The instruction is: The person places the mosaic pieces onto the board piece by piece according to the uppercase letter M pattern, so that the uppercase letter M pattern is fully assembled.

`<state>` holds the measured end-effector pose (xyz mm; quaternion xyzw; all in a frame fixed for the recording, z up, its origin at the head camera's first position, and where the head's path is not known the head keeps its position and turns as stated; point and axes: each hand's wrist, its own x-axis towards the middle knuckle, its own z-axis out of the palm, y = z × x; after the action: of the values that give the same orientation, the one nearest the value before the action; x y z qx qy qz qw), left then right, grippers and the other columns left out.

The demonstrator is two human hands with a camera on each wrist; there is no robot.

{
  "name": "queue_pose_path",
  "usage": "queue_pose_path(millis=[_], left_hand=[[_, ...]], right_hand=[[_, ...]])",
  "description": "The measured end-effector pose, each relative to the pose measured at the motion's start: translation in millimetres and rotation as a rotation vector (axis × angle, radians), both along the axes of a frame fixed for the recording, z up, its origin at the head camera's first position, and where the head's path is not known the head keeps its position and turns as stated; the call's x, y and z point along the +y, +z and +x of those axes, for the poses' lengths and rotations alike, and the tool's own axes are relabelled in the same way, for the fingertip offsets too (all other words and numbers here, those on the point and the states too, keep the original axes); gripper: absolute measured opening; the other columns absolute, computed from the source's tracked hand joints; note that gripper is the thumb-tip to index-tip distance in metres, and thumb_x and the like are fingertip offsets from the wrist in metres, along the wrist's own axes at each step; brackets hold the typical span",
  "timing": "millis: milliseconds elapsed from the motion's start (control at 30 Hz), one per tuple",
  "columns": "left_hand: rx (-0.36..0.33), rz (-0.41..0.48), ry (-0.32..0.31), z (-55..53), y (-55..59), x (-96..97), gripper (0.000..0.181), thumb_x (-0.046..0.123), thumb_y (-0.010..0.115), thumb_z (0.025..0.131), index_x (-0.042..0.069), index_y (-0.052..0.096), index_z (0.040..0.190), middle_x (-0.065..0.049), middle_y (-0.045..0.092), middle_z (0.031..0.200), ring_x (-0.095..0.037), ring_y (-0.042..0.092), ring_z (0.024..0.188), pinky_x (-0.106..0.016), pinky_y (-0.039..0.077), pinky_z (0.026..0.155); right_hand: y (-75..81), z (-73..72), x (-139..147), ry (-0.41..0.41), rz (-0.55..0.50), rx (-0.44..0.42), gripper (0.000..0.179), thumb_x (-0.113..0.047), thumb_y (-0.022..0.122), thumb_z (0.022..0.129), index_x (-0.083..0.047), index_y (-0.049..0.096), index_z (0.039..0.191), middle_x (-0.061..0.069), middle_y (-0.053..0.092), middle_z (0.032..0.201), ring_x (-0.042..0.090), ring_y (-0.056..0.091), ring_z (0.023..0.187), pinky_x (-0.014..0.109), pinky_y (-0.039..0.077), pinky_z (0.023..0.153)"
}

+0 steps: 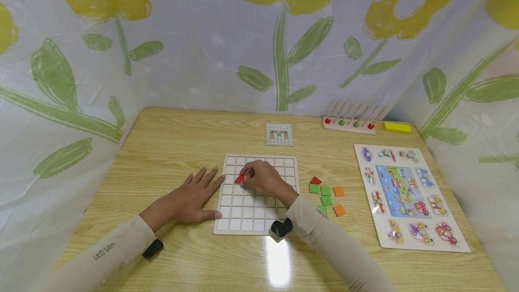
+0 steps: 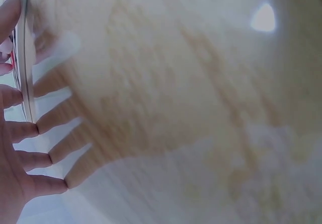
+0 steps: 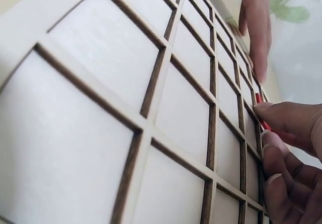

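Note:
My right hand (image 1: 262,177) pinches a small red piece (image 1: 239,179) with a curved edge over the upper left part of a white grid board (image 1: 241,225). In the right wrist view, thumb and fingers hold the red piece close against the dividers of the wooden grid. My left hand (image 1: 192,200) lies spread on the table, with the index fingertip and thumb tip right at the board's left edge. From the left wrist view, its straight fingertips rest on the glossy tabletop and are mirrored in it.
Right of the board lie a red piece (image 1: 315,180), several green squares (image 1: 325,190) and orange squares (image 1: 339,191). Behind it is a pattern card (image 1: 279,141). A vehicle puzzle (image 1: 366,184), a peg stand (image 1: 348,126) and a yellow block (image 1: 396,127) are at the right.

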<state>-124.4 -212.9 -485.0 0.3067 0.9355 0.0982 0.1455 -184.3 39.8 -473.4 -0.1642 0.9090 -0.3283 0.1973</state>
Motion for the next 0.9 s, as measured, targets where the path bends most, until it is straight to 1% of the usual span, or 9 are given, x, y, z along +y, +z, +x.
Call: queue_pose_path(millis=[200, 400, 600, 900], left_hand=[[-0.015, 0.007, 0.003, -1.3, 0.1, 1.8, 0.099, 0.073, 0.051, 0.091, 0.013, 0.018, 0.162, -0.021, 0.011, 0.168, -0.052, 0.011, 0.151, -0.076, 0.022, 0.109], [-0.07, 0.011, 0.014, -1.0, 1.1, 3.3, 0.103, 0.074, 0.054, 0.089, 0.011, 0.017, 0.162, -0.024, 0.008, 0.167, -0.054, 0.008, 0.15, -0.079, 0.02, 0.107], [-0.107, 0.001, 0.021, -1.4, 6.1, 4.3, 0.105, 0.073, 0.056, 0.088, 0.01, 0.017, 0.162, -0.024, 0.008, 0.167, -0.054, 0.008, 0.15, -0.079, 0.02, 0.107], [-0.119, 0.001, 0.024, -0.7, 9.6, 4.1, 0.105, 0.072, 0.058, 0.089, 0.009, 0.016, 0.162, -0.025, 0.008, 0.167, -0.055, 0.008, 0.15, -0.079, 0.021, 0.107]], right_hand=[[0.8, -0.1, 1.6, -0.008, 0.004, -0.008, 0.019, -0.021, 0.082, 0.085, -0.018, 0.076, 0.102, -0.006, 0.064, 0.076, 0.008, 0.052, 0.064, 0.024, 0.04, 0.059], [1.2, -0.9, 1.8, -0.01, 0.025, -0.015, 0.02, -0.022, 0.082, 0.085, -0.02, 0.076, 0.104, -0.006, 0.064, 0.078, 0.008, 0.053, 0.065, 0.025, 0.04, 0.059], [1.7, -1.8, 0.9, -0.009, 0.043, -0.016, 0.018, -0.021, 0.081, 0.086, -0.021, 0.076, 0.103, -0.006, 0.063, 0.077, 0.01, 0.052, 0.065, 0.025, 0.039, 0.059], [1.0, -5.0, -2.0, 0.042, 0.076, 0.036, 0.022, -0.024, 0.081, 0.085, -0.019, 0.076, 0.105, -0.007, 0.065, 0.079, 0.008, 0.054, 0.066, 0.023, 0.042, 0.059]])
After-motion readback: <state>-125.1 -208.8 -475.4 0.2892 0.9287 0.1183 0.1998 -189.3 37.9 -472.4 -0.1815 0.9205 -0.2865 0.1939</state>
